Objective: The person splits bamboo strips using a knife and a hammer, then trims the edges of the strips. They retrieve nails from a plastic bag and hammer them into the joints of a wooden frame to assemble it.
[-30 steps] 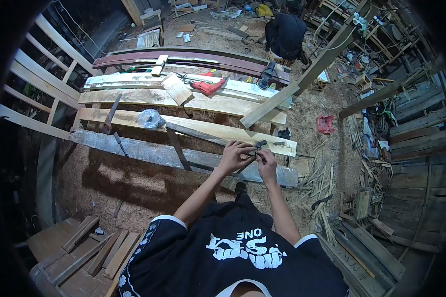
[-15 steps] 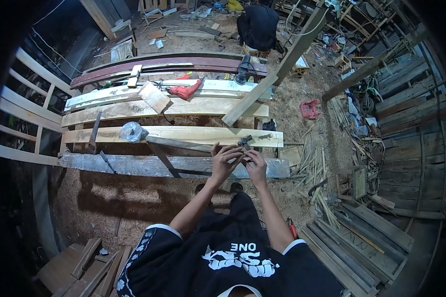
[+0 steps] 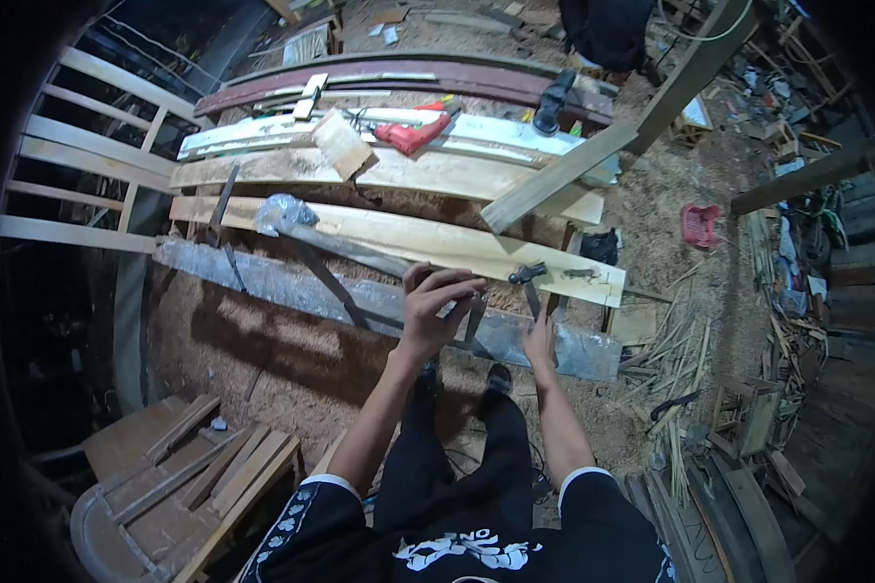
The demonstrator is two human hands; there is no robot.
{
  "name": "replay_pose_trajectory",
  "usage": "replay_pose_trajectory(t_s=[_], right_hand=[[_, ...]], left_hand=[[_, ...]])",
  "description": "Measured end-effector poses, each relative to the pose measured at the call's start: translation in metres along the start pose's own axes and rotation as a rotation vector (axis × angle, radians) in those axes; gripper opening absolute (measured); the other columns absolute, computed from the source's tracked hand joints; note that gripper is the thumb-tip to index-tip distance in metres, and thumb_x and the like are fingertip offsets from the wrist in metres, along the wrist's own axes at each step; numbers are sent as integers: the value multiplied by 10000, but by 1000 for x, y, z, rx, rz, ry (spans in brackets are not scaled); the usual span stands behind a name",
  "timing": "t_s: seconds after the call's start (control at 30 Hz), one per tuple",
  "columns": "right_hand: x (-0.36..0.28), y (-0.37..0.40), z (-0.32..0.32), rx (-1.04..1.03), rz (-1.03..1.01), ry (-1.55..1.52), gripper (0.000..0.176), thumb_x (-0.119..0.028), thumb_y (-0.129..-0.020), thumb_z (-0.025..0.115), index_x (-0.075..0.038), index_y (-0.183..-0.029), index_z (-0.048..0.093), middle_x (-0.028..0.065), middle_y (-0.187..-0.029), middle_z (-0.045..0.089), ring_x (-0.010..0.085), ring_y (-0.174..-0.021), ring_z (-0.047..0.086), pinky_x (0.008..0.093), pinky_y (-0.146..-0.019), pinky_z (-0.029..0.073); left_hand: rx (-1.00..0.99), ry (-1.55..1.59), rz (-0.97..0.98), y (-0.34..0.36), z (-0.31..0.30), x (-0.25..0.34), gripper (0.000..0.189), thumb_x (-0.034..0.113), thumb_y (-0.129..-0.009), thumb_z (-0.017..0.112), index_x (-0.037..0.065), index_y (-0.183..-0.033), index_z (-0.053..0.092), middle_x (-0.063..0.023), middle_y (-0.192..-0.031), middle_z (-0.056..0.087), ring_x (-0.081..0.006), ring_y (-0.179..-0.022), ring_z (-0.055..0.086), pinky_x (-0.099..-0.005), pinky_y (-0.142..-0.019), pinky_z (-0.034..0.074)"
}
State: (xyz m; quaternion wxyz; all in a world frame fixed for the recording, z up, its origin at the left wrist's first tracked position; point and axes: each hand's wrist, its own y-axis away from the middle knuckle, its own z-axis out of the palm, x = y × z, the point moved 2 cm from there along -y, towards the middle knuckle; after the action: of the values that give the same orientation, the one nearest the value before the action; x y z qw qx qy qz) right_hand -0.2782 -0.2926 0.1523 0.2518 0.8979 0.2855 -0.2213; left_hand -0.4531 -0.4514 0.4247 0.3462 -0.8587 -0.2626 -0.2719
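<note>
My right hand (image 3: 540,342) is wrapped round the handle of a hammer (image 3: 532,299), which stands upright with its metal head above the fist, over the near boards. To its left, my left hand (image 3: 436,309) is raised with its fingers bent and the fingertips drawn towards the thumb. Whatever is in that pinch is too small to make out. Below the hands run a pale wooden board (image 3: 399,238) and a grey, stained plank (image 3: 301,299). A slanting wooden bar (image 3: 345,251) lies just left of my left hand.
A red power drill (image 3: 413,133), a wood block (image 3: 341,146) and a dark power tool (image 3: 554,101) lie on the farther boards. A handsaw (image 3: 224,204) stands at the left. A leaning post (image 3: 612,155) crosses the right side; a person (image 3: 608,29) is beyond, near a red basket (image 3: 698,225).
My hands have moved apart; they were close together before. The right hand now holds the hammer lower and to the right. The view has shifted and tilted.
</note>
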Motion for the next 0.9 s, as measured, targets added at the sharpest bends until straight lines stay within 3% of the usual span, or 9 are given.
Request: replay_pose_trajectory(t_s=[0.07, 0.23, 0.33, 0.4, 0.43, 0.5, 0.53, 0.77, 0.9], right_hand=[[5, 2, 9, 11, 56, 168, 650, -269, -888, 718, -4, -1414, 443, 249, -1421, 432, 450, -1268, 472, 519, -1049, 404], [29, -23, 29, -14, 18, 128, 560, -219, -889, 699, 14, -1355, 495, 266, -1367, 471, 444, -1232, 492, 528, -1012, 435], [20, -31, 21, -146, 76, 86, 531, -208, -863, 703, 39, -1292, 512, 281, -1234, 578, 442, -1128, 575, 508, -959, 485], [7, -23, 9, 35, 99, -62, 423, -243, -784, 772, 36, -1060, 613, 229, -905, 662, 390, -773, 646, 480, -728, 522], [0, -20, 2, 45, 90, -65, 423, -243, -784, 772, 36, -1060, 613, 229, -905, 662, 390, -773, 646, 480, -728, 522], [-5, 6, -17, -28, 133, -343, 464, -311, -759, 809, 32, -1003, 614, 156, -707, 605, 303, -674, 606, 440, -681, 499], [-20, 32, -43, 88, -12, -372, 387, -296, -801, 796, 17, -943, 618, 104, -666, 567, 206, -623, 557, 377, -603, 470], [-118, 150, -188, 62, -36, -657, 209, -144, -924, 648, -2, -1071, 607, 49, -683, 559, 118, -554, 533, 300, -501, 416], [-162, 184, -222, 193, -252, -498, 310, -287, -1007, 569, 4, -1111, 589, 85, -699, 573, 220, -634, 581, 383, -601, 461]], left_hand=[[-7, -37, -12, 0, 4, -4, 288, 109, -756, 795, 196, -1030, 781, 6, -1037, 746, -121, -1034, 658, -344, -976, 350], [-21, -71, -40, 2, 6, -6, 288, 122, -763, 794, 208, -1038, 782, 20, -1068, 738, -105, -1046, 647, -333, -960, 351], [-4, -64, -31, 7, 5, -4, 287, 133, -766, 798, 210, -1042, 782, 25, -1071, 738, -99, -1047, 647, -326, -960, 348], [-19, -45, -33, 11, 2, -1, 285, 150, -771, 800, 209, -1049, 779, 21, -1078, 737, -101, -1060, 645, -323, -966, 347], [-9, -46, -23, 10, -1, 0, 285, 150, -771, 800, 209, -1049, 779, 21, -1078, 737, -101, -1060, 645, -323, -966, 347], [-60, 11, -28, 14, -4, 5, 272, 95, -775, 788, 202, -1024, 768, 33, -1127, 738, -116, -1108, 633, -349, -1002, 330], [-89, 36, -48, 19, -5, 1, 252, 97, -789, 783, 204, -1016, 766, 56, -1149, 734, -113, -1158, 618, -362, -1030, 316], [-75, 18, 60, 36, -17, 6, 192, 182, -783, 798, 193, -973, 772, 47, -1141, 735, -129, -1171, 628, -365, -1048, 346], [-41, -2, 100, 42, -23, 11, 191, 166, -801, 787, 193, -989, 772, 16, -1145, 733, -147, -1168, 627, -396, -1033, 358]])
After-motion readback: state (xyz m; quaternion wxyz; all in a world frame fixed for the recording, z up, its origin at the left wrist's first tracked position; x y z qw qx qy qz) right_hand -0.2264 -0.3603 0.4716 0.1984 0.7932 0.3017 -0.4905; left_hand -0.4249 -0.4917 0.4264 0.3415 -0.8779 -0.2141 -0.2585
